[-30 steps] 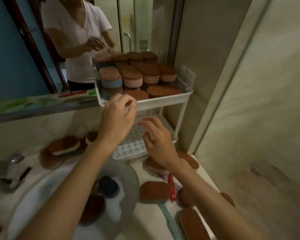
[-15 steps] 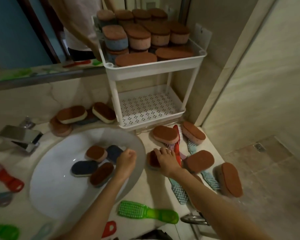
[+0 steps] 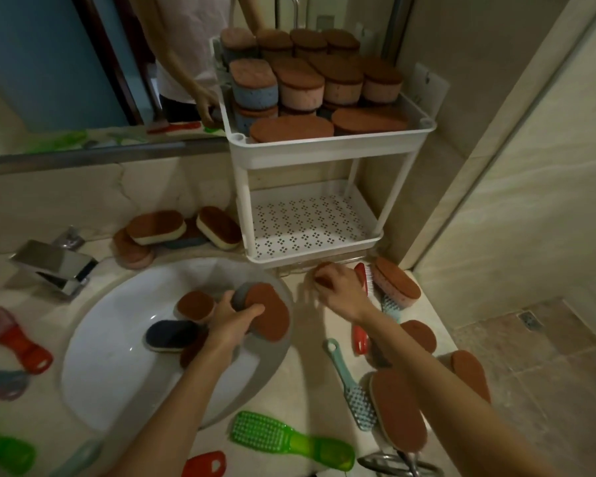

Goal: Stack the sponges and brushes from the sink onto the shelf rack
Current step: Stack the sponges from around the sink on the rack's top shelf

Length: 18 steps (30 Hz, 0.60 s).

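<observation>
My left hand [image 3: 233, 316] grips a brown-topped grey sponge [image 3: 269, 313], tilted above the right side of the white sink [image 3: 111, 366]. Two more brown sponges [image 3: 195, 305] and a dark blue one [image 3: 172, 335] lie in the basin. My right hand [image 3: 338, 290] is closed on a brown sponge [image 3: 324, 274] on the counter just in front of the white shelf rack [image 3: 324, 146]. The rack's top tier is packed with stacked sponges [image 3: 300, 84]; its perforated lower tier [image 3: 307, 222] is bare.
Sponges [image 3: 217, 227] lean against the wall behind the sink, beside a chrome faucet [image 3: 54, 265]. More sponges [image 3: 398, 406], a teal brush [image 3: 350, 387], a red brush [image 3: 360, 335] and a green brush [image 3: 289, 438] lie on the right counter. Red and green brushes lie at left.
My left hand has closed on a sponge in the sink and lifted it. My right hand has shifted up the counter onto a sponge near the rack.
</observation>
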Tool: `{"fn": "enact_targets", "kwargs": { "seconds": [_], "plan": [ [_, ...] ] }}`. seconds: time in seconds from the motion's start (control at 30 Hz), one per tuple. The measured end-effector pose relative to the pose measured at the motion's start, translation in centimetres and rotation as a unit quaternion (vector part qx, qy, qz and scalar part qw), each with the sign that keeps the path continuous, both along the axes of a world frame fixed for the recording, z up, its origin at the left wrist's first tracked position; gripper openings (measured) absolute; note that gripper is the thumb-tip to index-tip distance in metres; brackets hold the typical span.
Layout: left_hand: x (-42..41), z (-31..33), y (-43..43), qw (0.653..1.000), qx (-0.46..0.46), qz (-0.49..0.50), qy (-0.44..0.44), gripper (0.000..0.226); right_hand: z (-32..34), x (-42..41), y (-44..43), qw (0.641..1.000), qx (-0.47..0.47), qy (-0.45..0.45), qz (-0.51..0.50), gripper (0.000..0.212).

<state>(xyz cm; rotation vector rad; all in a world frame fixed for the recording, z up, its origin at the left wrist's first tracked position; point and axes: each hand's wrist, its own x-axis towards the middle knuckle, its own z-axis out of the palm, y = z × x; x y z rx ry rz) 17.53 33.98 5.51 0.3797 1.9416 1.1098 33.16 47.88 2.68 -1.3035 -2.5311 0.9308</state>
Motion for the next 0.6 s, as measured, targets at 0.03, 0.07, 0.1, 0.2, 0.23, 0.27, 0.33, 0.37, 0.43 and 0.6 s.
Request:
{"fn": "enact_targets", "kwargs": {
  "seconds": [0.03, 0.07, 0.1, 0.2, 0.23, 0.27, 0.33, 0.37, 0.43, 0.6],
  "plan": [
    [-0.2, 0.2, 0.0, 1.0, -0.012, -0.005, 0.02, 0.05, -0.5, 0.2, 1.1, 0.998, 0.042, -0.052, -0.022, 0.06],
    [-0.2, 0.6, -0.1, 0.999, -0.021, -0.007, 0.03, 0.052, -0.8, 0.4, 1.7, 0.991, 0.065, -0.11, -0.032, 0.061],
    [-0.3, 0.8, -0.1, 0.999, -0.023, -0.005, 0.035, 0.053, -1.4, 0.4, 2.2, 0.984, 0.073, -0.16, -0.034, 0.065],
    [0.0, 1.4, 0.2, 1.0, -0.004, -0.009, 0.028, 0.052, -2.2, 0.4, 2.7, 0.966, 0.084, -0.242, -0.032, 0.072],
    [0.1, 1.6, 0.3, 1.0, 0.001, -0.011, 0.025, 0.052, -2.3, 0.4, 2.7, 0.963, 0.086, -0.253, -0.032, 0.072],
    [0.2, 1.6, 0.4, 0.999, 0.007, -0.017, 0.026, 0.053, -2.2, 0.3, 2.6, 0.962, 0.091, -0.256, -0.033, 0.071],
    [0.4, 2.1, 0.3, 0.998, 0.018, -0.032, 0.041, 0.053, -1.7, 0.2, 2.0, 0.965, 0.115, -0.234, -0.036, 0.071],
    [0.4, 2.4, 0.2, 0.998, 0.024, -0.038, 0.052, 0.054, -1.4, 0.1, 1.5, 0.967, 0.134, -0.212, -0.035, 0.073],
    [0.6, 3.0, 0.1, 0.995, 0.038, -0.052, 0.081, 0.053, -0.2, 0.0, 0.2, 0.971, 0.165, -0.171, -0.033, 0.074],
    [0.2, 6.8, 0.4, 0.981, 0.109, -0.099, 0.127, 0.047, 3.7, 0.1, -2.9, 0.971, 0.234, -0.006, -0.057, 0.064]
  ]
}}
